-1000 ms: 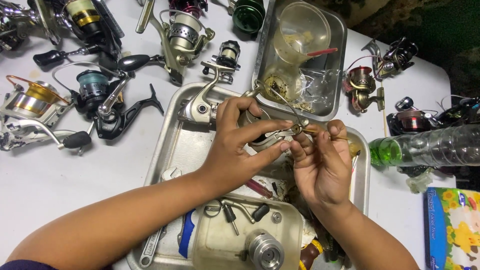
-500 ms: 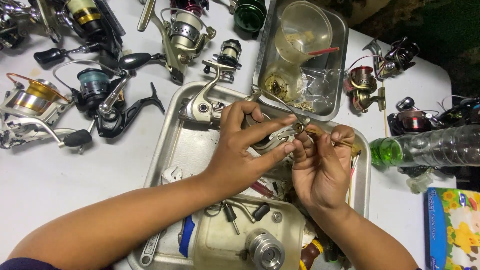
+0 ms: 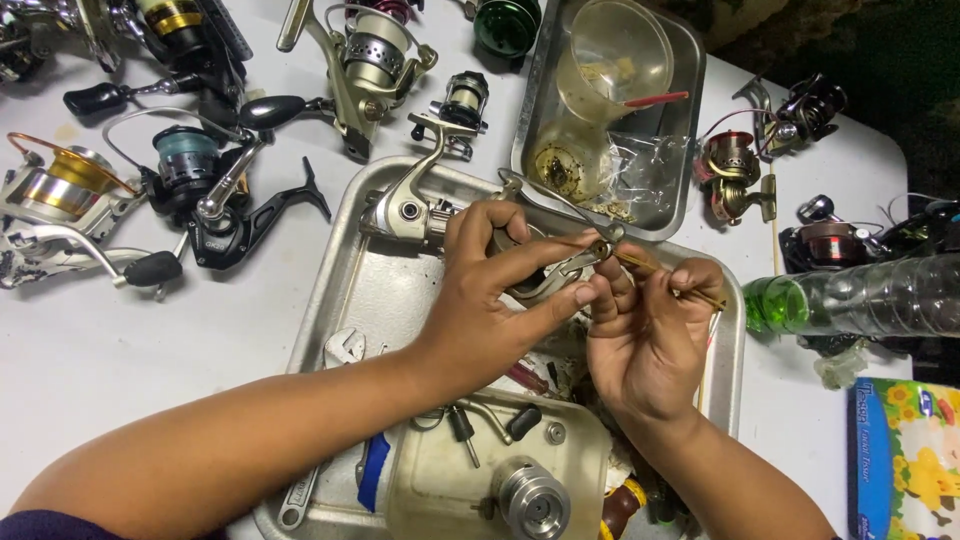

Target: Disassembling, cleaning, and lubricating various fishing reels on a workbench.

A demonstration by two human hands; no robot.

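Hands over a metal tray [image 3: 330, 300] on the white desk [image 3: 150, 350]: the left hand [image 3: 490, 300] has its fingers closed round a silver spinning reel [image 3: 410, 210], held just above the tray, while the right hand [image 3: 645, 330] pinches a thin wooden stick [image 3: 660, 272] whose tip meets the reel's small fitting between both thumbs. By appearance, the step in hand is cleaning or greasing that fitting; continuing it calls for a steady reel and fine stick control. Other reels [image 3: 200, 190] lie around, with a second tray [image 3: 640, 190] behind.
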